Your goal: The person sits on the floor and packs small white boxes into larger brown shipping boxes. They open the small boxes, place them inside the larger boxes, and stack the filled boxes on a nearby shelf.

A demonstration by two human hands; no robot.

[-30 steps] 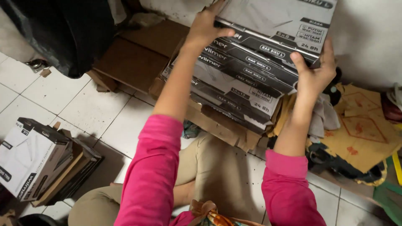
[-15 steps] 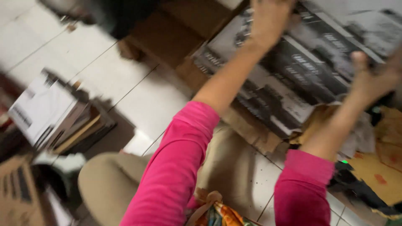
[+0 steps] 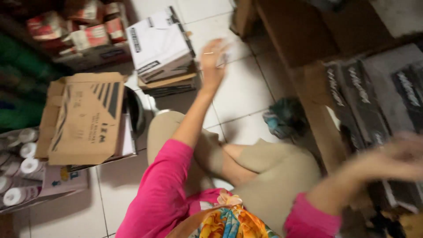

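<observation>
two hands show, both blurred. left hand reaches out over the white tiled floor, fingers loosely spread and holding nothing, just beside the stack of flat boxes with a white one on top. right hand hovers by the dark boxes on the right; its finger state cannot be told.

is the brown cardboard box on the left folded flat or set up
Folded flat. The brown cardboard box lies as a thin sheet, its flaps in one plane, over other items beside the white rolls.
</observation>
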